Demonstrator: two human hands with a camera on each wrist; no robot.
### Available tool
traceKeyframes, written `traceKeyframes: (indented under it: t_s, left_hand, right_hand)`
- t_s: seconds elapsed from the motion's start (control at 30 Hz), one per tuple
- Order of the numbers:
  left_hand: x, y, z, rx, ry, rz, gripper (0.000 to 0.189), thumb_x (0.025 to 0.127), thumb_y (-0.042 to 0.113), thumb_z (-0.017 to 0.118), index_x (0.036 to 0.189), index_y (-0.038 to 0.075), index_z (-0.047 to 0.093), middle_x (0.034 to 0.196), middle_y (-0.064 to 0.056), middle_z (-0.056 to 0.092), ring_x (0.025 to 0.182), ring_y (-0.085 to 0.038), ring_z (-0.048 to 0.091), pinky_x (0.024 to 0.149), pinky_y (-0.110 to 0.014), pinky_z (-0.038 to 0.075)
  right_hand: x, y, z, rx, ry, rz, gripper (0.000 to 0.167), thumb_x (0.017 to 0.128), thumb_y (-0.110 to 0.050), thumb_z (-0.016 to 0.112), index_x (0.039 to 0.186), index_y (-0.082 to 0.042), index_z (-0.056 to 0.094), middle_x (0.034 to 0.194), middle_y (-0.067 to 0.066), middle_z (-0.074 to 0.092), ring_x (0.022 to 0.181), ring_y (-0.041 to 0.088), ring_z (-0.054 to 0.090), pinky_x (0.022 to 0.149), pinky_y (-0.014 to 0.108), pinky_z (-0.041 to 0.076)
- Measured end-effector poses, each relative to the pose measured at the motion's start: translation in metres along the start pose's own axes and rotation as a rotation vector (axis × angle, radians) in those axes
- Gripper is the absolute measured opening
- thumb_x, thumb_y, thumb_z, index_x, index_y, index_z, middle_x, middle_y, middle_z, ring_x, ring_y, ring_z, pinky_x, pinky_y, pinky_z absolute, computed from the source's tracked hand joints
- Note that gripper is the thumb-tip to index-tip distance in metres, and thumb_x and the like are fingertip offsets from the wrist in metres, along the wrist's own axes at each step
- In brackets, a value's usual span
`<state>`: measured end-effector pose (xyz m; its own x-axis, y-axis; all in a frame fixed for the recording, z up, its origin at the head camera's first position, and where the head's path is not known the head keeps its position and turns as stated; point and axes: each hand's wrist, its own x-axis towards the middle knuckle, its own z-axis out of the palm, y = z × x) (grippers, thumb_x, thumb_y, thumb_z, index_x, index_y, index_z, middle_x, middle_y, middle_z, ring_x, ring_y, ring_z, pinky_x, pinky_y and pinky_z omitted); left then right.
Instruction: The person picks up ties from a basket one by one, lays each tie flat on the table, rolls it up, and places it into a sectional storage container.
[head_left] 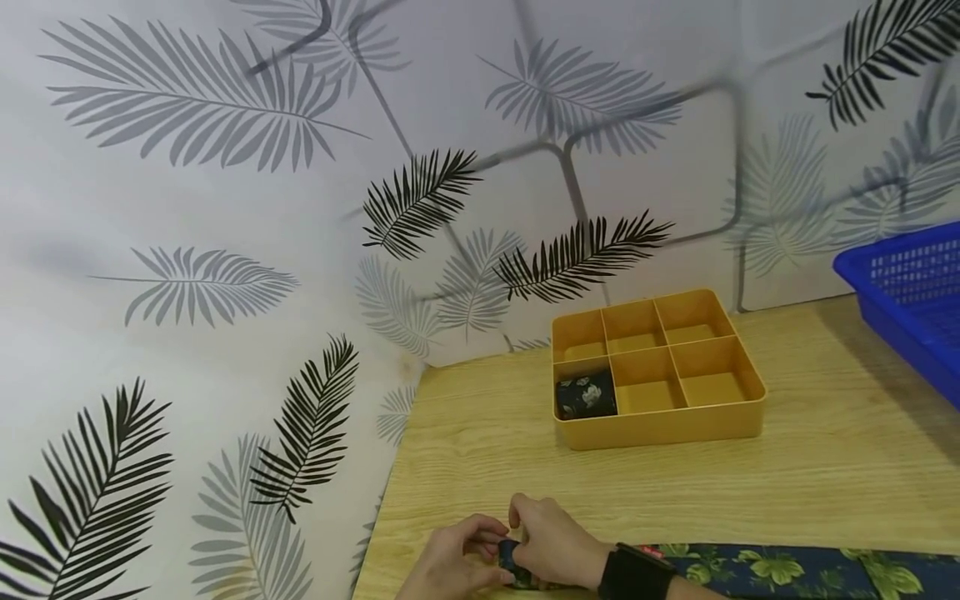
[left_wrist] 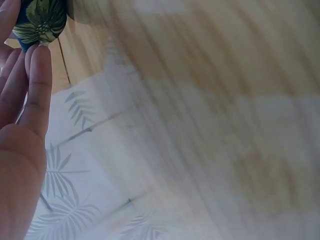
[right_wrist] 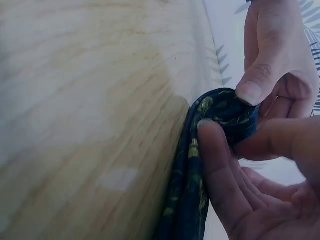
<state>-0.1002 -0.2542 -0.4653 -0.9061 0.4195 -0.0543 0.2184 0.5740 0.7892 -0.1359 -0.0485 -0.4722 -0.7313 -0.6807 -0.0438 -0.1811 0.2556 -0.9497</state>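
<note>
A long folded strip of navy floral cloth (head_left: 780,571) lies along the table's front edge, its left end curled into a small roll. My left hand (head_left: 456,557) holds that rolled end from the left, its thumb on the coil in the right wrist view. From the other side my right hand (head_left: 553,540) pinches the roll (right_wrist: 227,112) between thumb and fingers. Only a rounded bit of the cloth (left_wrist: 42,22) shows above the left fingertips in the left wrist view. A dark floral cloth roll (head_left: 587,395) sits in the front left compartment of a yellow divided box (head_left: 660,427).
Behind the hands, the yellow box stands on the wood-grain table (head_left: 465,450) near the patterned wall (head_left: 450,100). A blue plastic basket (head_left: 892,308) is at the far right. My right wrist wears a black band (head_left: 636,573).
</note>
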Motion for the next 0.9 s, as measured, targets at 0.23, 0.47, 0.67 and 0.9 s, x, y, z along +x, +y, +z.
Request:
traceKeyframes:
  t_s: [0.23,0.47,0.67,0.9]
  left_hand:
    - [0.004,0.005,0.003,0.046,0.019,0.103,0.044,0.084,0.026,0.080,0.121,0.006,0.066,0.105,-0.007,0.074,0.091,-0.002,0.068,0.081,-0.023,0.057]
    - [0.009,0.007,0.006,0.133,-0.019,0.131,0.049,0.082,0.026,0.082,0.124,0.006,0.065,0.112,-0.008,0.071,0.098,-0.009,0.065,0.084,-0.025,0.055]
    - [0.013,0.010,0.007,0.131,-0.121,0.011,0.058,0.081,0.024,0.083,0.131,0.007,0.060,0.117,-0.006,0.069,0.099,-0.002,0.062,0.080,-0.020,0.054]
    - [0.014,0.010,0.010,0.082,-0.113,0.019,0.050,0.080,0.018,0.083,0.125,0.006,0.063,0.109,-0.007,0.072,0.094,0.000,0.065,0.080,-0.018,0.055]
  right_hand:
    - [-0.001,0.001,-0.006,0.112,-0.038,0.048,0.021,0.096,-0.026,0.064,0.097,-0.007,0.058,0.059,0.003,0.061,0.045,0.011,0.056,0.045,0.026,0.049]
    - [0.000,0.006,-0.008,0.095,-0.022,0.049,0.013,0.095,-0.017,0.065,0.098,-0.007,0.057,0.064,0.004,0.063,0.048,0.013,0.056,0.047,0.027,0.047]
    - [0.000,0.006,-0.009,0.089,-0.002,0.055,0.008,0.095,-0.011,0.059,0.101,-0.008,0.054,0.063,0.003,0.058,0.048,0.014,0.051,0.048,0.027,0.041]
    - [-0.007,0.003,-0.009,0.011,-0.038,0.015,0.005,0.096,-0.012,0.058,0.101,-0.009,0.055,0.063,0.000,0.055,0.047,0.012,0.044,0.048,0.024,0.034]
